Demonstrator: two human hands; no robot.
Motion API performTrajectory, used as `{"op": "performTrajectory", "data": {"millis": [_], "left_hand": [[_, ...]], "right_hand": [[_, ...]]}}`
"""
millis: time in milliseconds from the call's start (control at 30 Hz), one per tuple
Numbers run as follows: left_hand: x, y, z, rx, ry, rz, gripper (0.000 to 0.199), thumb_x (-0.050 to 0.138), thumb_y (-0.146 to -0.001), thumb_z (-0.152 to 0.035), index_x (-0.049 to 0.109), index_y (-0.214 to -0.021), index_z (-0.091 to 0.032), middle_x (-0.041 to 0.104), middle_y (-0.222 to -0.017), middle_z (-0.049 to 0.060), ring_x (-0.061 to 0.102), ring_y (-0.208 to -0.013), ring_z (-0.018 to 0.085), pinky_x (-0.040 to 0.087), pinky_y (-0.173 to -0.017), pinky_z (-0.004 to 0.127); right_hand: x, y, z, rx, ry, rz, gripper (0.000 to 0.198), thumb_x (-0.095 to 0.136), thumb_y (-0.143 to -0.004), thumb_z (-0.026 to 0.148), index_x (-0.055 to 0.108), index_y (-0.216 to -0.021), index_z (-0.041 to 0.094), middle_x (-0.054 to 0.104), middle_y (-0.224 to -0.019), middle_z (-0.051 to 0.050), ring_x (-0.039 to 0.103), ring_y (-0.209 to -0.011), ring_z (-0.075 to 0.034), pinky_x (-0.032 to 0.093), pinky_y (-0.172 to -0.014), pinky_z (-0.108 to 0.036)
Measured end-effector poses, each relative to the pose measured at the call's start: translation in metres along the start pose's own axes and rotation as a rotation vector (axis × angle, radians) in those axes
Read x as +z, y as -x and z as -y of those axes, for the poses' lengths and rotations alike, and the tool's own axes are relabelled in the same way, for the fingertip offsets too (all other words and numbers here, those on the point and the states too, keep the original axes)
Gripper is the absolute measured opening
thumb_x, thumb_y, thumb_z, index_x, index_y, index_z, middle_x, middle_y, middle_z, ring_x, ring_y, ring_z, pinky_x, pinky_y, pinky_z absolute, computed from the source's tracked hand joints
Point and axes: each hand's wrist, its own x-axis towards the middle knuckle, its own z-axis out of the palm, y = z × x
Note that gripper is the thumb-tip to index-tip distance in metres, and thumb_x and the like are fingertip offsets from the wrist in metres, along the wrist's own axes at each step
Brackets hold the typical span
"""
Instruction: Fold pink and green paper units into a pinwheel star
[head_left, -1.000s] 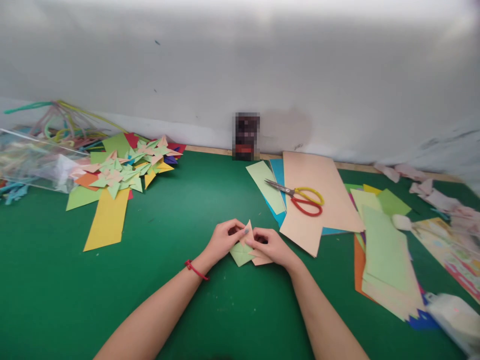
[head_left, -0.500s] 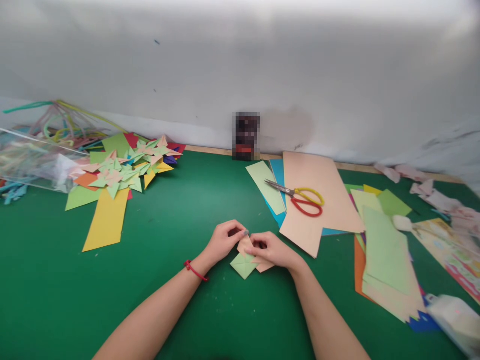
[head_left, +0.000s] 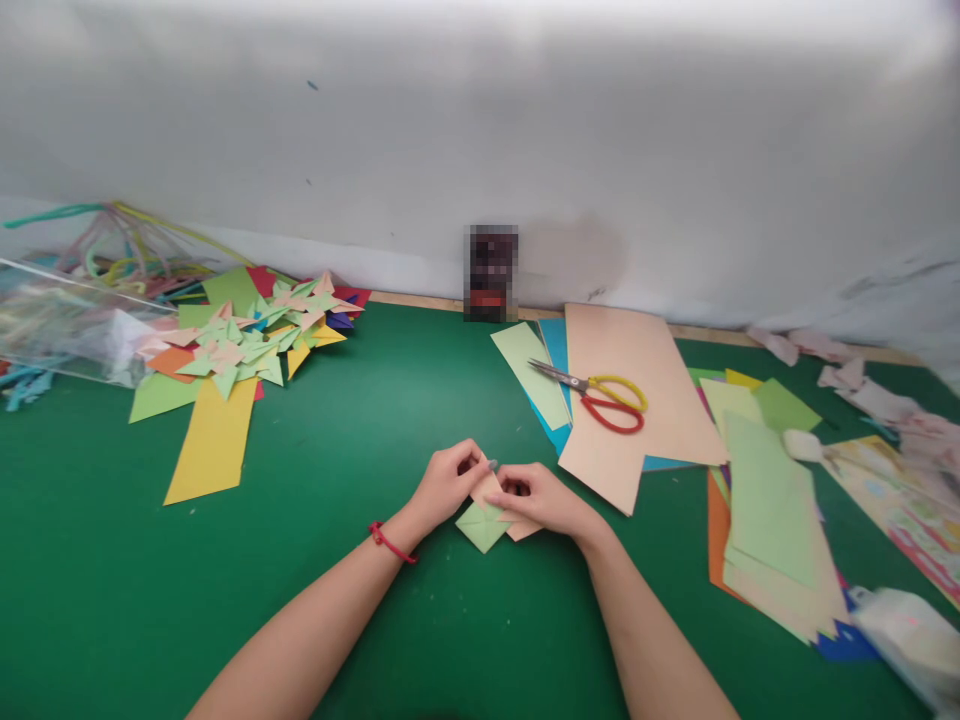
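A small folded paper piece, light green with peach flaps, is held between my two hands just over the green tabletop. My left hand pinches its upper peach flap, with a red cord bracelet on that wrist. From the other side my right hand grips the peach part, thumb across the middle and fingers curled behind. Its green diamond-shaped corner points toward me, creased along the centre. Fingers hide part of the folds. Scissors with one yellow and one red handle lie beyond my right hand on peach paper sheets.
At the left lie folded paper stars, a yellow strip and a clear plastic bag of coloured strips. Light green sheets are stacked at the right. A blurred-out dark object stands against the wall.
The folded paper has shifted slightly left and up, its green corner turning a little. Both hands keep their pinch in nearly the same place.
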Motion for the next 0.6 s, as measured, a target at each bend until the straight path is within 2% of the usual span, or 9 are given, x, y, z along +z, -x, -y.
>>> {"op": "performTrajectory", "data": {"millis": [100,300,433,533,600], "left_hand": [[0.000,-0.001,0.000,-0.001,0.010,-0.039,0.021,0.051,-0.081,-0.033,0.053,-0.069,-0.016,0.047,-0.058,-0.004,0.040,-0.053,0.008,0.031,-0.051,0.020],[0.000,-0.001,0.001,0.013,-0.019,0.000,0.024,0.053,-0.080,-0.034,0.053,-0.065,-0.015,0.045,-0.055,-0.005,0.038,-0.052,0.008,0.029,-0.050,0.020],[-0.002,-0.002,0.002,-0.048,0.093,-0.151,0.028,0.058,-0.076,-0.037,0.054,-0.060,-0.015,0.047,-0.051,-0.005,0.040,-0.049,0.007,0.030,-0.048,0.019],[-0.009,-0.008,0.006,-0.101,0.223,-0.290,0.026,0.059,-0.076,-0.039,0.056,-0.067,-0.015,0.057,-0.058,-0.002,0.051,-0.052,0.010,0.037,-0.049,0.020],[-0.015,-0.012,0.010,-0.112,0.270,-0.355,0.024,0.056,-0.079,-0.039,0.055,-0.081,-0.015,0.064,-0.072,0.003,0.060,-0.063,0.013,0.045,-0.056,0.022]], "right_hand": [[-0.001,0.001,0.003,0.016,-0.018,0.019,0.027,0.053,-0.080,0.039,0.053,-0.067,0.016,0.046,-0.060,0.004,0.039,-0.057,-0.009,0.028,-0.051,-0.020],[0.000,0.001,0.002,0.052,-0.063,-0.048,0.027,0.054,-0.080,0.040,0.057,-0.069,0.015,0.051,-0.061,0.003,0.043,-0.057,-0.010,0.031,-0.052,-0.021],[-0.003,0.002,0.009,0.083,-0.060,-0.073,0.025,0.054,-0.080,0.040,0.063,-0.087,0.018,0.062,-0.073,0.000,0.054,-0.065,-0.014,0.040,-0.058,-0.023],[-0.015,0.010,0.019,0.063,0.025,-0.242,0.029,0.049,-0.084,0.042,0.062,-0.101,0.023,0.066,-0.095,-0.003,0.059,-0.085,-0.019,0.045,-0.075,-0.029],[-0.027,0.018,0.022,0.060,0.094,-0.379,0.030,0.048,-0.084,0.042,0.060,-0.104,0.023,0.065,-0.101,-0.005,0.060,-0.089,-0.020,0.046,-0.080,-0.032]]}}
